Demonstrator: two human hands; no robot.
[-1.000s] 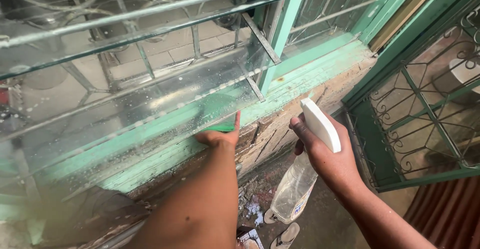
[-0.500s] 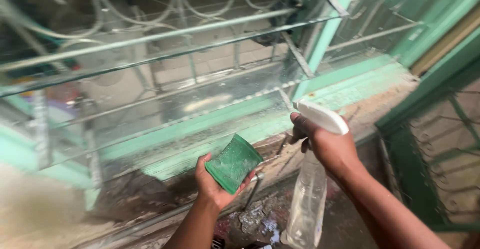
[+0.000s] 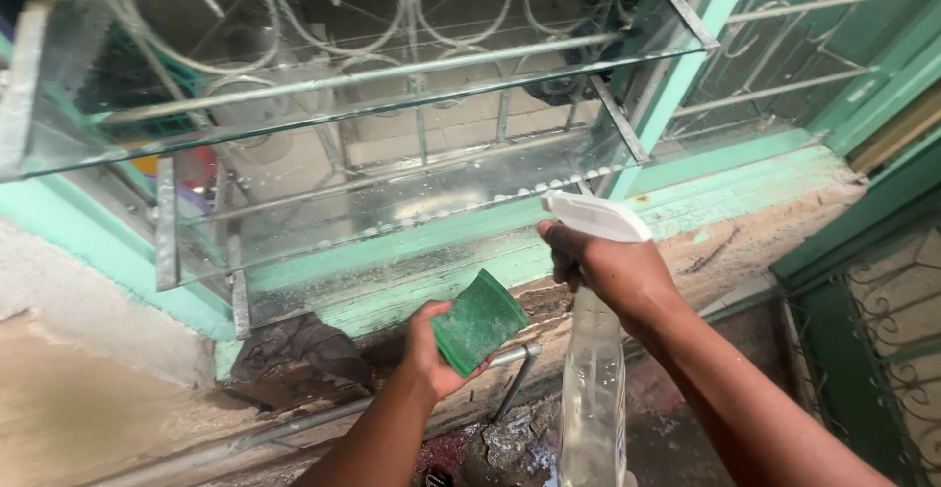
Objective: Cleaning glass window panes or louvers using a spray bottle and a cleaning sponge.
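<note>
A green sponge (image 3: pixel 477 321) is gripped in the left hand (image 3: pixel 431 350) below the glass slat (image 3: pixel 412 203), where it is best sprayed squarely, the spray bottle (image 3: pixel 593 389) clasped by the right hand (image 3: pixel 613 271).

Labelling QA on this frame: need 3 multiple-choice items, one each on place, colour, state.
1. Where is the spray bottle held?
A. in the left hand
B. in the right hand
C. on the sill

2. What colour is the scouring pad?
A. yellow
B. green
C. white

3. What state is the lower glass pane in?
A. dry and spotless
B. shattered
C. speckled with droplets

Answers:
1 B, the right hand grips the bottle's neck below the white trigger head.
2 B, the pad in the left hand is green.
3 C, beads and specks show along the pane's lower edge.
</note>
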